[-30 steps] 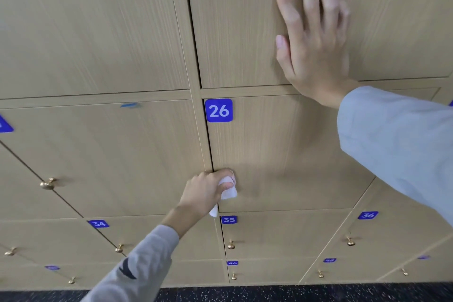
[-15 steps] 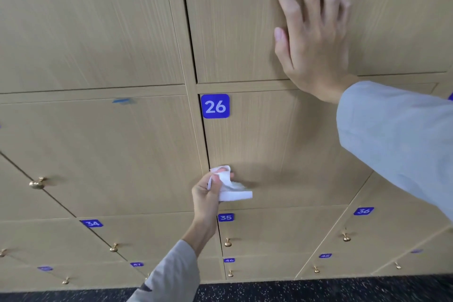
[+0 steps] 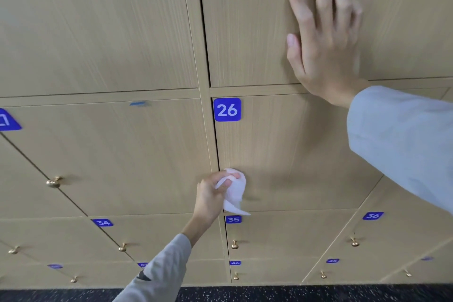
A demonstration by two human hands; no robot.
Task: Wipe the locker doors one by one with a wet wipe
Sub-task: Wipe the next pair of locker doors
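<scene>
A wall of light wooden lockers fills the head view. The door of locker 26 (image 3: 294,154) carries a blue number plate (image 3: 227,109) at its top left corner. My left hand (image 3: 210,193) grips a crumpled white wet wipe (image 3: 234,191) and holds it against the lower left corner of that door, where the knob is hidden behind it. My right hand (image 3: 323,39) lies flat with straight fingers on the door above locker 26 (image 3: 245,22).
Lockers 34 (image 3: 157,235), 35 (image 3: 282,235) and 36 (image 3: 397,233) sit in the row below, each with a small brass knob (image 3: 234,244). Another knob (image 3: 54,182) sticks out at the left. A dark speckled floor (image 3: 269,294) runs along the bottom.
My left hand has turned on the same spot at the door's lower left corner, and the wipe's loose tail now hangs downward instead of pointing right. My right hand stays pressed in place.
</scene>
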